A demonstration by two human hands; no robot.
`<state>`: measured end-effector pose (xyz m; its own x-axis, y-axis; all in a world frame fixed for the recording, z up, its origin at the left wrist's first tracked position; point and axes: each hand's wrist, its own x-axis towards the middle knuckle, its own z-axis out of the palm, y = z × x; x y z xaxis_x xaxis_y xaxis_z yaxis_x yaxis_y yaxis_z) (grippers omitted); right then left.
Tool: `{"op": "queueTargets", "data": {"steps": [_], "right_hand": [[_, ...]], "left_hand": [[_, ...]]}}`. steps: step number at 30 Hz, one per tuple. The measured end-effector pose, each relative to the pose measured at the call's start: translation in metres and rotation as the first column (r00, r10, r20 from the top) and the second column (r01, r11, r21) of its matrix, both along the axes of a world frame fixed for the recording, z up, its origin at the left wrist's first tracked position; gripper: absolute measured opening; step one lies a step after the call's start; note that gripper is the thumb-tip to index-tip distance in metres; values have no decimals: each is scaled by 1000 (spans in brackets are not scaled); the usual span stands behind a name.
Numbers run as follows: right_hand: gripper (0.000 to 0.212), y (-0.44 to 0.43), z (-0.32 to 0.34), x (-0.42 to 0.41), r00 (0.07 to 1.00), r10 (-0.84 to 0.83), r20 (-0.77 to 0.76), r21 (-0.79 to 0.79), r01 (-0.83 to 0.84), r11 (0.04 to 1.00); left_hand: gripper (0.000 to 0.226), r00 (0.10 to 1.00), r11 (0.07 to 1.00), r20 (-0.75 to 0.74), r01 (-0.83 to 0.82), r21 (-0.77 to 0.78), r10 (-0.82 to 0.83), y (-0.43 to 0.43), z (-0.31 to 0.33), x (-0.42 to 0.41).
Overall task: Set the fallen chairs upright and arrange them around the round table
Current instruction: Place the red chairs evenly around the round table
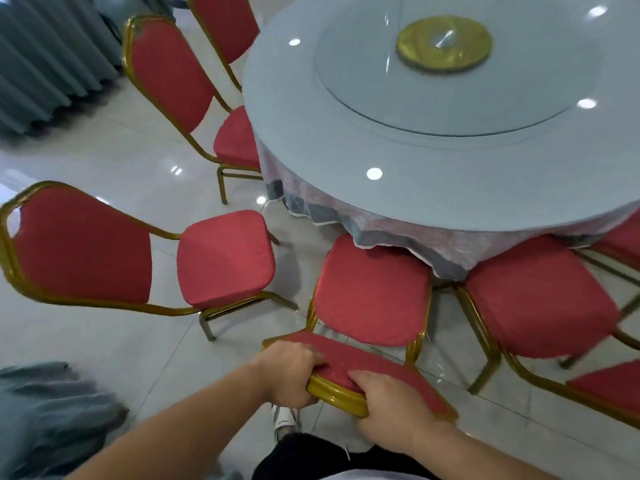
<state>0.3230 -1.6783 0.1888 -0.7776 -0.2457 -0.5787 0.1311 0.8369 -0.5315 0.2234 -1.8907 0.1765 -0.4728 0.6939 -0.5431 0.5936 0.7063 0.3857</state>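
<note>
Chair: red cloth, glossy gold metal frame. Table glossy; floor shiny tile.

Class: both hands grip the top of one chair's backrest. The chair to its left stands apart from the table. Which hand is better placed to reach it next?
Left. The left hand grips the held chair on the side facing the apart chair; the right hand would have to cross over.

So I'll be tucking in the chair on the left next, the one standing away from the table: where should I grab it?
Grip the chair's backrest top rail from behind, both hands. It stands upright, facing the table.
</note>
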Motion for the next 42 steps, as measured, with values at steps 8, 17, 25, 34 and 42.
{"op": "queueTargets", "data": {"steps": [8,17,25,34,42], "right_hand": [[66,-20,10,9,984,-175,-42,135,179,974],[41,-43,2,10,926,-332,-181,242,369,897],[10,-68,6,-23,910,-336,-243,211,388,897],[13,-84,-5,-48,887,-384,-255,180,434,883],[27,-85,4,-47,907,-355,-227,208,401,892]], "left_hand": [[26,972,965,-13,235,118,-235,-7,-8,-18],[13,927,917,-66,375,136,-369,-8,-2,-43],[25,947,953,101,301,44,-304,-23,2,-84],[28,953,963,140,268,22,-269,-35,6,-111],[29,949,962,159,273,19,-273,-35,4,-110]]}}
